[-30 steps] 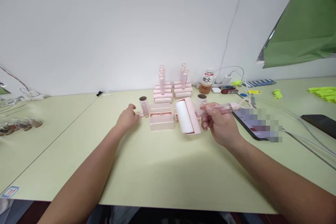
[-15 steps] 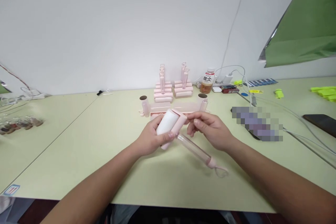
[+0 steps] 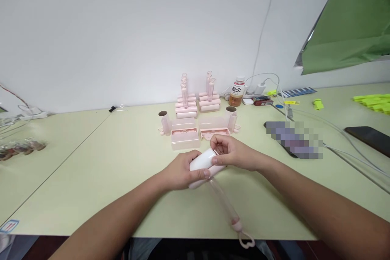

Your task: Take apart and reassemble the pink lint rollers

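Just in front of me, a lint roller [image 3: 201,161] with a white roll and pink housing is held between both hands. Its clear pink handle slants down toward the table's front edge, ending in a heart-shaped loop [image 3: 246,239]. My left hand [image 3: 183,172] is wrapped round the roller's left side, thumb across the front. At the roll's right end, my right hand [image 3: 233,153] pinches with curled fingers; part of what they touch is hidden. Just beyond lie two open pink trays [image 3: 185,141] holding small pink parts.
Assembled pink lint rollers [image 3: 186,111] stand at the back. Cardboard-cored rolls [image 3: 163,113] and clear handles [image 3: 232,122] flank the trays. A drink bottle [image 3: 237,91], cables and a dark phone [image 3: 368,138] are to the right. Yellow pieces [image 3: 371,105] lie far right.
The lint roller has come lower and tilted, its loop swinging down toward me. My right hand has moved from beside the roller onto its right end. The trays show more fully.
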A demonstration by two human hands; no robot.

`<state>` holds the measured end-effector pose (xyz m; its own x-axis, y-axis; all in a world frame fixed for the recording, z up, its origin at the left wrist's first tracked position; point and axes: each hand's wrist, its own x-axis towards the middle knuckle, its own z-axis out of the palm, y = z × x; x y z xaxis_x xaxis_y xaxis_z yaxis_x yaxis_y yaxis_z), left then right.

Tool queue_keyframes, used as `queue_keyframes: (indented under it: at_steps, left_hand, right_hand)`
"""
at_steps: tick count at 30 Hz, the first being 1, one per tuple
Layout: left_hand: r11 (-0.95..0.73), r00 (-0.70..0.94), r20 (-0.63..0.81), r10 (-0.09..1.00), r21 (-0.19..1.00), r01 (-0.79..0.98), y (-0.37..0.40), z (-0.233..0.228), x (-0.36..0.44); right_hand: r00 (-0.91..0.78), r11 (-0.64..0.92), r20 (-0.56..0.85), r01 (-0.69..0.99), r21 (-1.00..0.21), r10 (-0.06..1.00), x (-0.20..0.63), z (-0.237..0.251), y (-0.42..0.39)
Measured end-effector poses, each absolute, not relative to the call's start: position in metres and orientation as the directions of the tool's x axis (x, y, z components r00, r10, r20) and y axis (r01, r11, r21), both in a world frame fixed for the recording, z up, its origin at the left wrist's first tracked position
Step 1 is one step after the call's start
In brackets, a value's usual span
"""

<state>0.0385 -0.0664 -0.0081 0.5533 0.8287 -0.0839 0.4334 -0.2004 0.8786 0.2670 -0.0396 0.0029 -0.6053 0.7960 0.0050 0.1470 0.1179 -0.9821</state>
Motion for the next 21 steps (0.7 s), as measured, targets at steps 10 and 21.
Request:
queue_keyframes:
  at_steps: [10,21]
  left_hand:
    - [-0.373,0.611,-0.057,0.79,0.746,0.552,-0.065,0.007,0.03]
    - [-0.34,0.566,-0.091,0.819,0.717,0.608,-0.066,0.004,0.033]
  right_hand:
    - [-0.536,-0.118,-0.118,0.034,-0.992,0.836,0.244,-0.005,-0.053]
    - [-0.551,-0.137,-0.174,0.107,-0.985,0.816,0.243,0.001,-0.055]
